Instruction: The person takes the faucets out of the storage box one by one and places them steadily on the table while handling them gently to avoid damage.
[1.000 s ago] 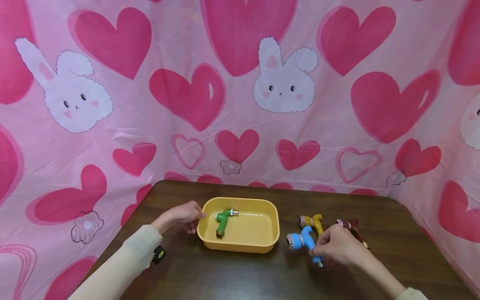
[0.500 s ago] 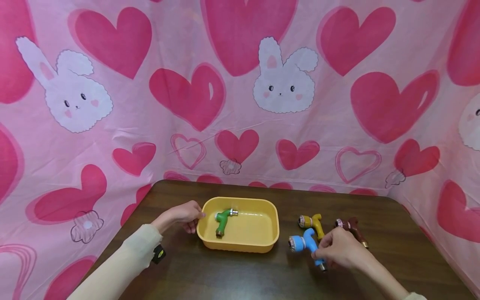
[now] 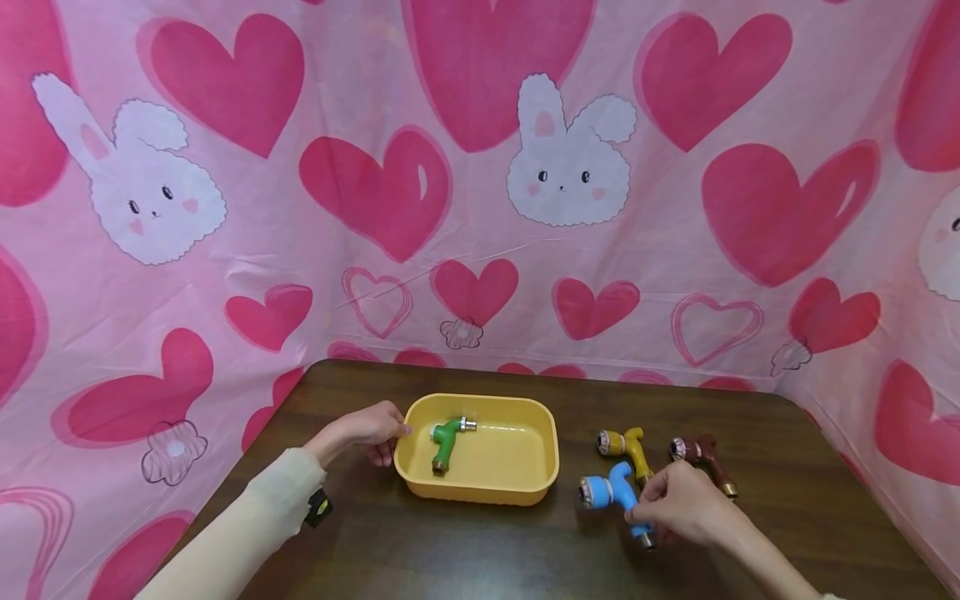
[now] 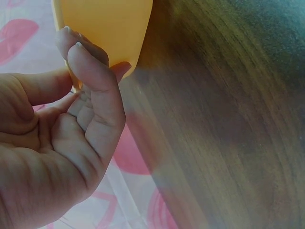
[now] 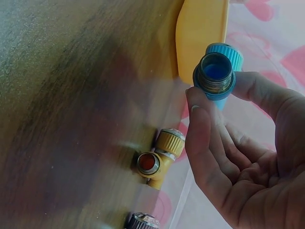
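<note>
Thumb and fingers of my right hand point(image 3: 686, 504) pinch the blue tap point(image 3: 621, 492) near its threaded metal end, which faces the camera in the right wrist view point(image 5: 217, 74). My left hand point(image 3: 375, 429) grips the left rim of the yellow tray point(image 3: 510, 492); the left wrist view shows that hand point(image 4: 90, 119) with its thumb and fingers at the edge of the tray point(image 4: 109, 24). A green tap point(image 3: 446, 443) lies inside the tray, towards its left side.
Just behind the blue tap is a yellow tap point(image 3: 633, 450), and a dark red tap point(image 3: 707, 460) lies behind my right hand. The brown table point(image 3: 450, 550) meets a pink curtain point(image 3: 480, 350) with hearts and rabbits.
My right hand and the blue tap have shifted slightly right and towards the front of the table. The left hand, the tray and the green tap have kept their places.
</note>
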The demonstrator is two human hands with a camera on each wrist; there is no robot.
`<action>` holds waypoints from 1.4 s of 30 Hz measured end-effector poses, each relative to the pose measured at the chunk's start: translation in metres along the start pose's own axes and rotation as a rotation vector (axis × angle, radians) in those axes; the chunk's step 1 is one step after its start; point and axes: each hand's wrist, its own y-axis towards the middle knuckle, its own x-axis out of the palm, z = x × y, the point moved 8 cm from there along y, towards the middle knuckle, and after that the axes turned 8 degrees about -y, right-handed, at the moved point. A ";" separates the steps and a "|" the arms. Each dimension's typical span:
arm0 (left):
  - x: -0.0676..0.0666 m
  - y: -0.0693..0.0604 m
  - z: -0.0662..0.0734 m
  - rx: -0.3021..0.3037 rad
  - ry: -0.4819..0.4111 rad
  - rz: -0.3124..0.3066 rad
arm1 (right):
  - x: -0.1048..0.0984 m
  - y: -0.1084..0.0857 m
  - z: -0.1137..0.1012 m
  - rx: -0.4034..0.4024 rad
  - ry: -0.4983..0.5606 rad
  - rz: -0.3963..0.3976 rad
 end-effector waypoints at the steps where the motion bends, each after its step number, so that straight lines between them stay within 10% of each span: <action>1: 0.000 0.000 0.000 -0.001 0.000 0.000 | 0.000 0.000 0.000 -0.001 -0.002 -0.001; 42: 0.001 -0.001 0.001 0.005 -0.026 -0.016 | 0.019 -0.011 0.034 0.090 0.057 -0.044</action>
